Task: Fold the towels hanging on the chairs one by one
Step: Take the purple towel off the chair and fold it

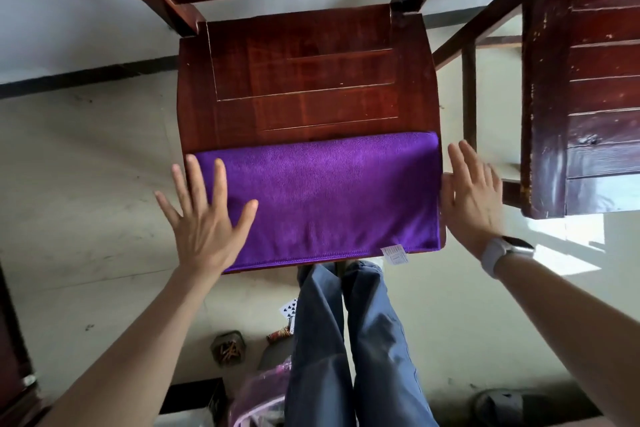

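Towel lies folded on the chair seat's front edge, left hand splayed on it, right hand flat beside it, so I'd grab both ends evenly for the next fold.

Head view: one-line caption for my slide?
Open left hand and right hand flank a folded purple towel on a wooden chair seat.

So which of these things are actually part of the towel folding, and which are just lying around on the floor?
Part of the job:
purple towel, folded on the chair seat
left hand, flat on the towel's end
right hand, open at its other end

Just lying about:
second chair
playing card
small jar
pink plastic bag
shoe
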